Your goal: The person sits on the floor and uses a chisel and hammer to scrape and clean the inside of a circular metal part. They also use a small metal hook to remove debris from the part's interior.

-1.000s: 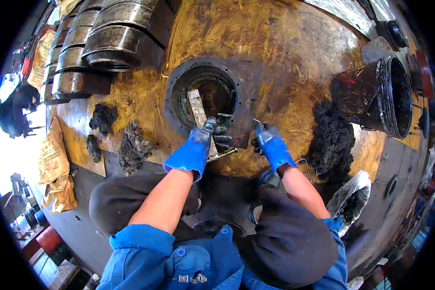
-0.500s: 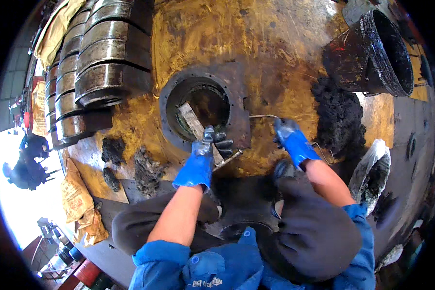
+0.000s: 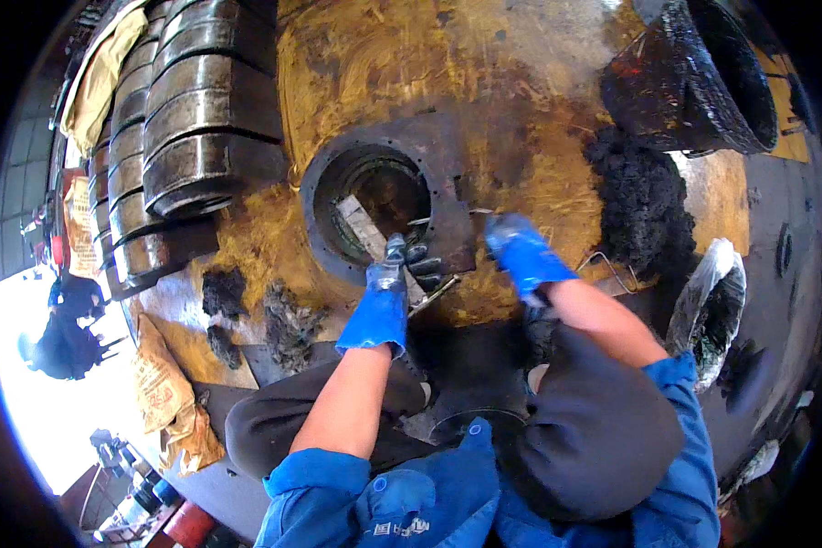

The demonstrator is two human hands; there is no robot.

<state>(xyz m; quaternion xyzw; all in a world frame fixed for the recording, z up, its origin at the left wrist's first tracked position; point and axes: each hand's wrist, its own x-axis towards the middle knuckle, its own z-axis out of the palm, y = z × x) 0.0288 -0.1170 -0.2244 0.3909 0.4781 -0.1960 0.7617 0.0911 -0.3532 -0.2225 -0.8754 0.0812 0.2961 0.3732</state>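
A dark round metal housing [image 3: 451, 187] with a flat flange and a ring of bolt holes lies on the stained board. Across its opening leans a pale flat strip [image 3: 360, 225]. My left hand [image 3: 393, 279], in a blue and black glove, grips the strip's lower part at the near rim. In my right hand [image 3: 525, 251], gloved alike and blurred by motion, is a thin bent metal rod [image 3: 478, 211]; its tip reaches over the flange to the opening. Below my left fingers another short thin rod [image 3: 440, 292] pokes out at the housing's near corner.
Big ribbed metal cylinders [image 3: 215, 100] lie at the left. To the right are a heap of black fibrous waste [image 3: 639, 201], a tilted black drum [image 3: 667, 82], a bent wire [image 3: 616, 265] and a whitish sack [image 3: 708, 310]. Dark clumps [image 3: 292, 329] and brown paper sacks [image 3: 164, 384] sit front left.
My right hand has moved left toward the housing, and the rod's end now shows at the opening. My left hand stays on the strip. The whole view has shifted slightly.
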